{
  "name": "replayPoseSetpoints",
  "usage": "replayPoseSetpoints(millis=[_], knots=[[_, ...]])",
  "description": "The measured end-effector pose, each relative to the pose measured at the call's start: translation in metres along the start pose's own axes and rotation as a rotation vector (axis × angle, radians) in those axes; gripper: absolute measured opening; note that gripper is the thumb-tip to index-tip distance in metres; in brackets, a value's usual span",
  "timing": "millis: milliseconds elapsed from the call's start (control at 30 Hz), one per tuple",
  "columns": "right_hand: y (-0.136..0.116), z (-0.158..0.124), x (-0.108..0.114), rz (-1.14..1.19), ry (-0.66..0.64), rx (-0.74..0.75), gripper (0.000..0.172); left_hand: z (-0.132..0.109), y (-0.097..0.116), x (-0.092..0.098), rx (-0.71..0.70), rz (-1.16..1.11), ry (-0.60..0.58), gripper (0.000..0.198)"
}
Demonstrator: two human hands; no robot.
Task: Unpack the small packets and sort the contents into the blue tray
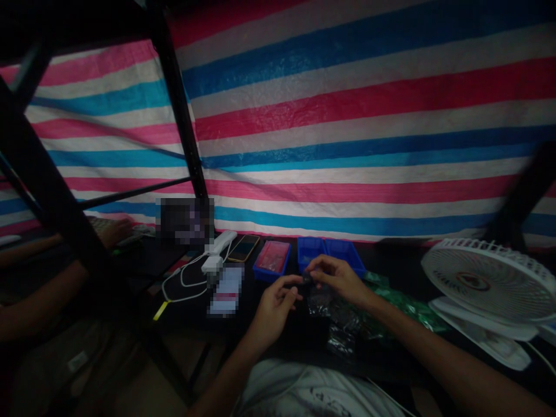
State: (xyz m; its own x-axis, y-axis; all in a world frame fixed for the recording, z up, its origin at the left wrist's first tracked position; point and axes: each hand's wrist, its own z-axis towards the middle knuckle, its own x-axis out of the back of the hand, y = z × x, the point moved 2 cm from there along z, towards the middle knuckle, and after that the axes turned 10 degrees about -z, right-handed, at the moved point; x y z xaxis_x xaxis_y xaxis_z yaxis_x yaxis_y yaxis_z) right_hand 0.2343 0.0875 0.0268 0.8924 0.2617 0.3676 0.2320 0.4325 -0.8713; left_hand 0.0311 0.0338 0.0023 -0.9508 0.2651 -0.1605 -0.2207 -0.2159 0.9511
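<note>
My right hand (341,279) pinches a small dark piece (307,278) between thumb and fingertips; it is too dim to tell its kind. Close by on the left, my left hand (275,306) has its fingers loosely bent and apart, the index fingertip at the edge of that piece. Below the hands, several clear plastic bags (341,340) lie on the black table (256,324). Behind them stand a blue divided tray (355,260) and a smaller blue tray (256,273) holding a reddish bag (273,255) whose contents are unclear.
Green plastic wrapping (406,307) lies right of the bags, beside a white fan (482,289). Left are a phone (244,248), a white power strip (223,241) and looped white cable (186,294). Past a black post (65,197), another person's hand (115,231) rests by a keyboard.
</note>
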Motion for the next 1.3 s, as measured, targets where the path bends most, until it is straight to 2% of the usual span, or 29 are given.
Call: replayPoseSetpoints(millis=[200, 367, 500, 667, 800, 967, 1100, 1300], knots=[[0.004, 0.001, -0.001, 0.045, -0.002, -0.002, 0.043, 0.000, -0.002, 0.000, 0.011, -0.004, -0.002, 0.035], [-0.004, -0.001, 0.000, -0.068, -0.002, 0.048, 0.033, 0.000, -0.004, 0.000, 0.019, -0.041, 0.002, 0.035], [-0.010, -0.003, 0.000, -0.050, -0.016, 0.063, 0.032, -0.001, 0.000, -0.002, 0.030, -0.042, -0.013, 0.036], [-0.012, -0.004, -0.002, -0.043, -0.021, 0.033, 0.040, -0.003, 0.001, -0.002, 0.022, -0.009, -0.045, 0.034], [-0.008, -0.003, -0.003, -0.005, -0.011, 0.006, 0.031, -0.002, 0.001, -0.001, -0.003, 0.032, -0.063, 0.033], [0.001, -0.002, -0.003, 0.049, -0.010, -0.060, 0.044, -0.002, 0.006, -0.003, -0.021, 0.016, -0.060, 0.031], [0.005, -0.001, -0.003, 0.071, -0.008, -0.053, 0.048, -0.002, 0.005, -0.003, -0.022, 0.009, -0.064, 0.032], [0.005, -0.001, 0.000, -0.074, -0.015, -0.007, 0.033, -0.002, 0.001, -0.001, -0.024, 0.011, -0.056, 0.034]])
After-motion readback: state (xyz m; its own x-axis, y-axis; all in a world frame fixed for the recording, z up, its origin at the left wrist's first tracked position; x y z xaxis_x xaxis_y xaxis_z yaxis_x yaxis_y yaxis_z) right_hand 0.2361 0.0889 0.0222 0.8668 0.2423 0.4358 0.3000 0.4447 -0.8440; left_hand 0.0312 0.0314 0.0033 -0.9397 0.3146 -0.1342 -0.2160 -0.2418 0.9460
